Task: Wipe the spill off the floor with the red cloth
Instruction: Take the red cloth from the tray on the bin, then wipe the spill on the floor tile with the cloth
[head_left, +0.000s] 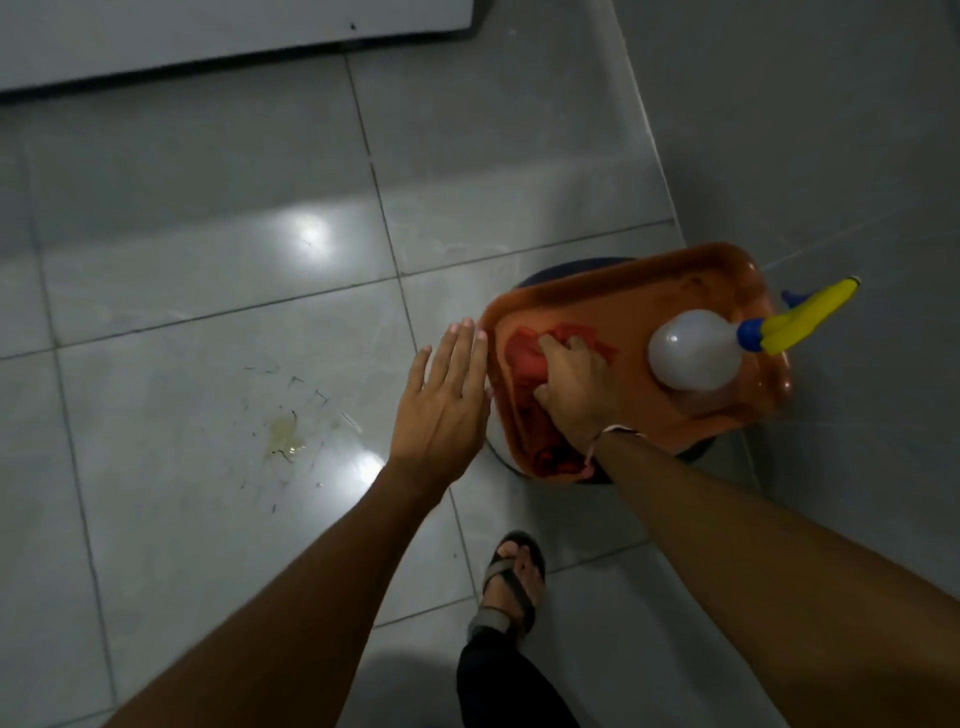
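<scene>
A yellowish spill (284, 436) with dark specks around it lies on the grey tiled floor at lower left of centre. The red cloth (524, 364) lies crumpled in an orange tray (623, 275) to the right. My right hand (576, 387) rests on the cloth, fingers curled into its folds. My left hand (447, 400) hovers flat with fingers apart beside the tray's left rim, holding nothing. Part of the cloth is hidden under my right hand and wrist.
A white spray bottle (693, 356) with a blue and yellow trigger stands on the tray. The tray sits on a dark round stool (566, 270). My sandalled foot (511, 577) is below the tray. A wall runs along the right, a white appliance base (208, 41) at the top.
</scene>
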